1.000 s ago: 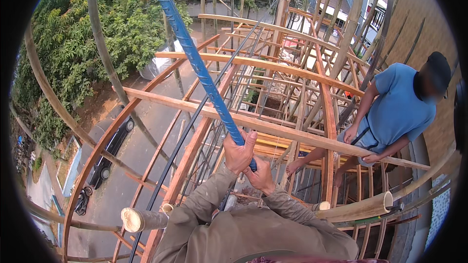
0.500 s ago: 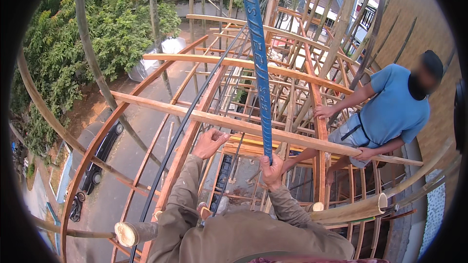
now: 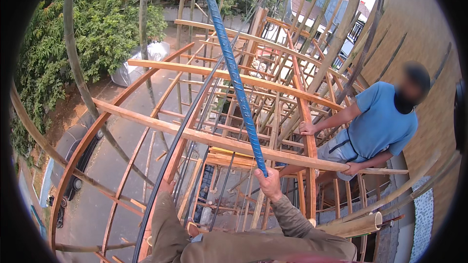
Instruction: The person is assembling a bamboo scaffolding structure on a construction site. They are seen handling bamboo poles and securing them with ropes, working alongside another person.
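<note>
My right hand (image 3: pixel 269 185) is closed around the lower end of a blue ribbed steel bar (image 3: pixel 234 70). From my fist the bar slants up and to the left, passing above the wooden beams. My left hand (image 3: pixel 167 186) is at a long reddish wooden beam (image 3: pixel 176 163), its fingers mostly hidden by the angle and small in view. Dark thin bars (image 3: pixel 168 158) run alongside that beam. Across in front of me lies another wooden beam (image 3: pixel 214 140).
A co-worker in a blue shirt (image 3: pixel 382 114) stands at the right with hands on two beams. Bamboo poles (image 3: pixel 78 68) rise at the left. A cut bamboo end (image 3: pixel 378 220) lies near lower right. Far below are a road (image 3: pixel 129 139) and a dark car (image 3: pixel 75 165).
My left hand has dropped from open in the air down to the beam. The blue bar's top has tipped left, while my right hand still grips its lower end and sits slightly lower.
</note>
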{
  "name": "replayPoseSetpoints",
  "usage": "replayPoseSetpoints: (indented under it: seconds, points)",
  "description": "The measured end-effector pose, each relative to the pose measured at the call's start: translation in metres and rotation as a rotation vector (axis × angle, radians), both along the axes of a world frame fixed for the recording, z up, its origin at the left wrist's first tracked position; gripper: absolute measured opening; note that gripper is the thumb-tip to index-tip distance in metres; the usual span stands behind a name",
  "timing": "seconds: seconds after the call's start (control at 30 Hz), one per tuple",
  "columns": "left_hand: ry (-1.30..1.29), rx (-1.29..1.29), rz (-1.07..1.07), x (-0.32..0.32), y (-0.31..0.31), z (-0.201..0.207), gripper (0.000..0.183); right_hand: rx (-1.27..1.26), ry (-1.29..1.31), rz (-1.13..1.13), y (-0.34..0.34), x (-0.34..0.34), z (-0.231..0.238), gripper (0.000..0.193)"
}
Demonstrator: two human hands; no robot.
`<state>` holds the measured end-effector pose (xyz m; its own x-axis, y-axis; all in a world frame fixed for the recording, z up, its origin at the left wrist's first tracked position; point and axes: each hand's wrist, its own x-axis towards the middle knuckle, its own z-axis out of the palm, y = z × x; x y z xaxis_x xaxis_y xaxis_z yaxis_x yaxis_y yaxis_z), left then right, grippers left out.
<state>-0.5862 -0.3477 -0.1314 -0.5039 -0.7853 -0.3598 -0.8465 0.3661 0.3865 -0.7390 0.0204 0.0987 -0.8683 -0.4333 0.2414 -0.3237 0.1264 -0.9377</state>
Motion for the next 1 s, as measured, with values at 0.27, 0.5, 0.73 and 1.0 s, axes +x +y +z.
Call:
replayPoseSetpoints:
  seconds: [0.27, 0.5, 0.73, 1.0]
  points:
    - [0.063, -0.118, 0.027, -0.01, -0.012, -0.051, 0.079, 0.124, -0.057, 0.099, -0.028, -0.046, 0.007, 0.044]
    - [-0.003, -0.181, -0.072, -0.005, -0.018, -0.059, 0.043, 0.255, -0.062, 0.166, -0.075, -0.124, 0.021, 0.049]
    - [-0.051, -0.024, -0.022, -0.005, -0.02, -0.027, 0.053, 0.366, 0.128, 0.321, -0.197, -0.212, 0.067, 0.043]
    - [0.05, -0.059, -0.038, 0.0, -0.019, -0.025, 0.057, 0.588, 0.416, 0.469, -0.387, -0.271, 0.068, 0.053]
